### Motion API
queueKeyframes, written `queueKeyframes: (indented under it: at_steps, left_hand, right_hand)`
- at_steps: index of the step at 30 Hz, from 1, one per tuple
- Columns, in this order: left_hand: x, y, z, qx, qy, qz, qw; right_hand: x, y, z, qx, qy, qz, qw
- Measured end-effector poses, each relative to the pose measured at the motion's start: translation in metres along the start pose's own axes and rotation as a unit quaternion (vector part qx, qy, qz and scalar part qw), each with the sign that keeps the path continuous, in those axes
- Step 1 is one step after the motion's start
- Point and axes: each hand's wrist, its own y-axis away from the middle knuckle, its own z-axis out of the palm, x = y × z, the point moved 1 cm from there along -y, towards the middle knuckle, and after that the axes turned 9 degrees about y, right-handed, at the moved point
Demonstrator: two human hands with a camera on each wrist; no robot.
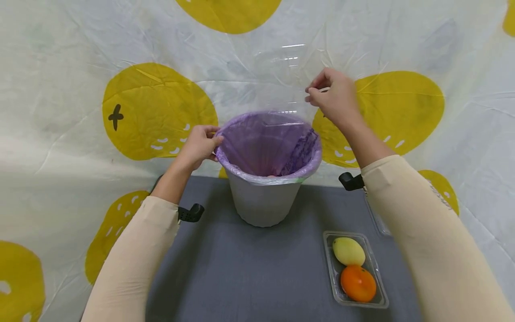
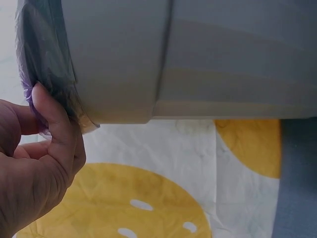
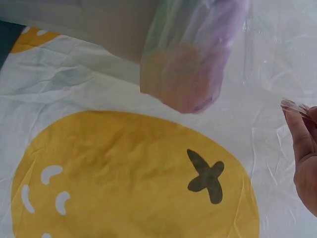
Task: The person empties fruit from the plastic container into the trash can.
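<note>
A light grey bin [image 1: 261,203] lined with a purple bag [image 1: 249,143] stands upright on the grey table. My left hand [image 1: 199,145] pinches the bag-covered rim at its left side. In the left wrist view, thumb and fingers of the left hand [image 2: 47,144] lie on both sides of that rim. Above the bin's right side, my right hand [image 1: 334,96] pinches the edge of a clear plastic container [image 1: 283,124], which hangs over the opening. The right wrist view shows the container's edge [image 3: 292,105] between the right fingertips. Something small and reddish [image 1: 272,176] shows inside the bin.
On the table at the right sits a clear tray [image 1: 335,286] with a pale yellow fruit [image 1: 348,251] and an orange [image 1: 358,283]. Another clear plastic piece [image 1: 380,221] is partly behind the right sleeve. A white cloth with yellow fruit prints [image 1: 241,58] hangs behind the bin.
</note>
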Motion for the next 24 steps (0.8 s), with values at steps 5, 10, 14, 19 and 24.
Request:
queueKeyframes:
  at_steps: [5, 10, 14, 19, 24]
  left_hand:
    - [0.000, -0.001, -0.001, 0.002, 0.001, 0.003, 1.0000]
    - [0.000, -0.004, 0.000, 0.003, 0.002, 0.002, 1.0000]
    - [0.001, -0.006, 0.000, 0.003, 0.000, 0.004, 1.0000]
    - [0.000, -0.009, 0.002, 0.007, 0.003, 0.005, 1.0000]
    - [0.001, -0.009, 0.003, 0.011, 0.007, 0.003, 0.9999]
  right_hand:
    - [0.003, 0.005, -0.010, 0.005, -0.036, 0.009, 0.999]
    - [0.009, 0.014, -0.024, 0.010, -0.098, 0.017, 0.995]
    - [0.016, 0.022, -0.035, 0.027, -0.159, 0.012, 0.987]
    - [0.028, 0.031, -0.050, 0.056, -0.237, 0.008, 0.970]
    - [0.043, 0.044, -0.066, 0.072, -0.255, 0.014, 0.964]
